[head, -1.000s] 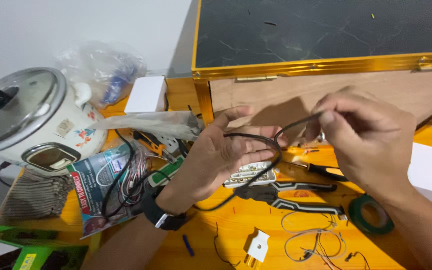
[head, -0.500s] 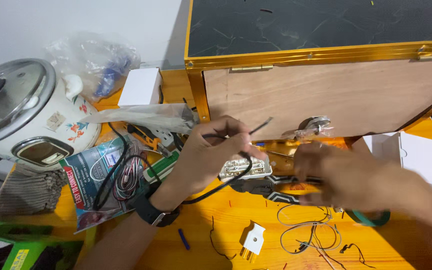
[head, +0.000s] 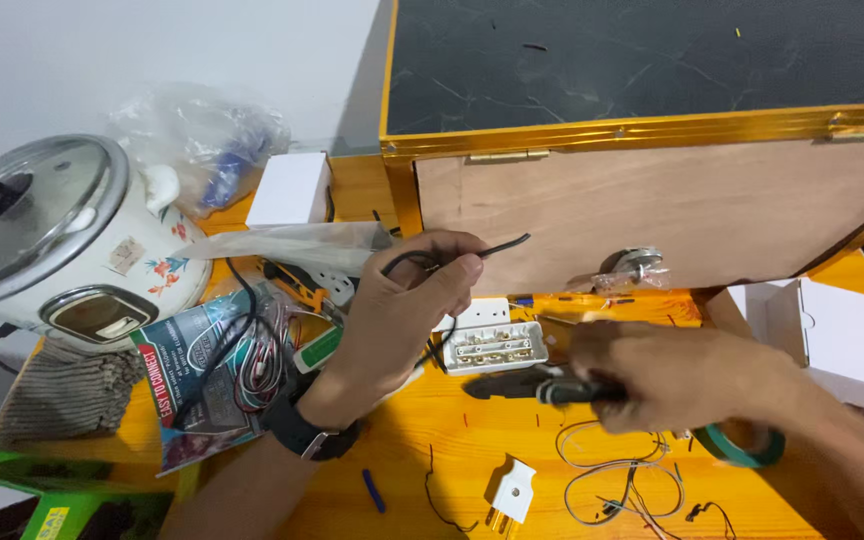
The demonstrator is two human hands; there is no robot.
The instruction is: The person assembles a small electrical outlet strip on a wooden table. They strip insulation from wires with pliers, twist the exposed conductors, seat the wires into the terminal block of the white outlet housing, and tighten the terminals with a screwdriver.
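White plug (head: 510, 492) lies nearest on the orange worktop (head: 422, 440). Right hand (head: 667, 375) is clamped on black-handled pliers (head: 512, 385), long axis left-right. Left hand (head: 407, 310) is pinched on a black wire (head: 497, 247), end pointing up-right. Wooden panel (head: 672, 215) blocks the far side.

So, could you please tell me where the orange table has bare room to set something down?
Bare orange table lies between the left hand, the white plug and the right hand. It is crowded left around the rice cooker and wire packet, and right among loose wires.
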